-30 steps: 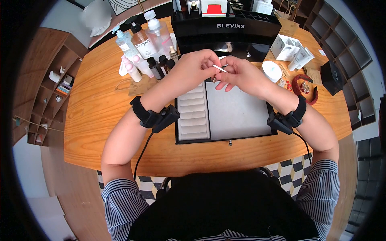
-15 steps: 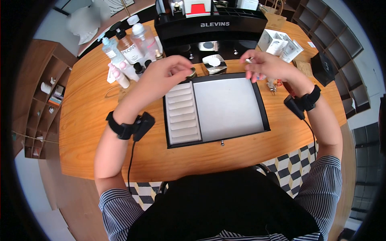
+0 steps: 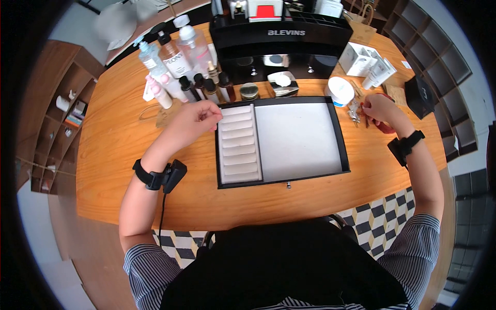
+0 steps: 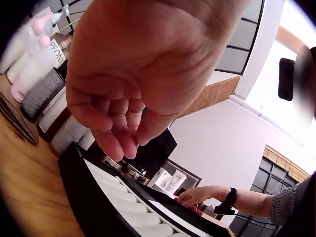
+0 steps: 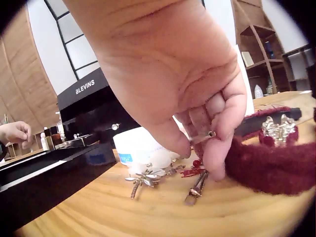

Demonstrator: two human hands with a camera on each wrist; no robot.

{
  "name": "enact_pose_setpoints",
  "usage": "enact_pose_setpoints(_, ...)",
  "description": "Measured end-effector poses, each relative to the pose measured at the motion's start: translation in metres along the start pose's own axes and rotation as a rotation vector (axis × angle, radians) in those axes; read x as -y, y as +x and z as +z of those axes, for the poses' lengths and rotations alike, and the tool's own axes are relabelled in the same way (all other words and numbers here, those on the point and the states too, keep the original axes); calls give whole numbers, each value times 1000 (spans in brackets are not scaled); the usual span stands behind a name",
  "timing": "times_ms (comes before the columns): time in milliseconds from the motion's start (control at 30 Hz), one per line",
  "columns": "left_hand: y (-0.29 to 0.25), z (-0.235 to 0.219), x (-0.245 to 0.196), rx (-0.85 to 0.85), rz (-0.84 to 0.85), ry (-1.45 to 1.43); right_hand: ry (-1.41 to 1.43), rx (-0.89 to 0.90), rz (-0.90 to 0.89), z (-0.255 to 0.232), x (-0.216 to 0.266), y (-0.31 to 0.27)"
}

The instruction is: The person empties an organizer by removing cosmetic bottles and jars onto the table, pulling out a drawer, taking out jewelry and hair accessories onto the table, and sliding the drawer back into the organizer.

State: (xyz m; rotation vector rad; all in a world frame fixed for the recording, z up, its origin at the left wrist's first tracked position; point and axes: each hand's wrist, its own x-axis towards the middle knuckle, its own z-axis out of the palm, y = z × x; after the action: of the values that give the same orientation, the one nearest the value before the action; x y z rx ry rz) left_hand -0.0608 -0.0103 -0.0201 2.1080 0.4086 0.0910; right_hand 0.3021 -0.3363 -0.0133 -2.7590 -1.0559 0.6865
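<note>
My right hand is low over the table's right side, fingers curled. In the right wrist view it holds a small slim piece with a round metal end, mostly hidden by the fingers. Its fingertips are right at a small metal hair clip on the wood. Close by lie a dragonfly-shaped brooch, a red ornament and a dark red fuzzy headband. My left hand, loosely curled and holding nothing, hovers by the far left corner of the black drawer tray.
Pale ring rolls line the tray's left part. Behind stands a black BLEVINS case. Several bottles crowd the back left. A white jar, white boxes and a black box stand at the right.
The hands were together over the tray around a thin white stick, then parted. The right hand moved right and down to the ornaments; the left drew back left.
</note>
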Motion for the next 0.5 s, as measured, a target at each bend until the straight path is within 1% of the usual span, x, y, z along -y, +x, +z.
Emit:
enact_pose_setpoints(67,-5,-2,0,-4,-26,23,-43,-86,-35,-2,1,-1)
enact_pose_setpoints(100,-8,-4,1,8,-40,43,-46,-84,-49,-3,1,0)
enact_pose_setpoints(167,-12,-5,4,-28,-45,85,-135,-116,-65,-4,-1,1)
enact_pose_setpoints(233,-15,-6,0,41,-112,192,-157,-125,-87,-3,3,-3)
enact_pose_setpoints(267,-15,-6,10,61,-86,206,-171,-135,-90,-3,6,-6)
enact_pose_setpoints(300,-16,-6,8,56,-88,207,-185,-145,-93,-3,13,-12)
enact_pose_setpoints(333,-17,-5,5,96,-137,237,-153,-109,-134,-3,26,-24)
enact_pose_setpoints(367,-17,-3,3,137,-185,267,-155,-110,-138,2,32,-28)
enact_pose_setpoints(400,-16,-2,4,133,-185,266,-5,19,-187,8,35,-31)
enact_pose_setpoints(433,-14,1,7,191,-217,252,144,148,-233,12,41,-35)
enact_pose_setpoints(467,-11,2,9,249,-248,237,143,146,-235,14,51,-41)
enact_pose_setpoints(500,-10,4,10,246,-248,237,121,251,-170,15,65,-49)
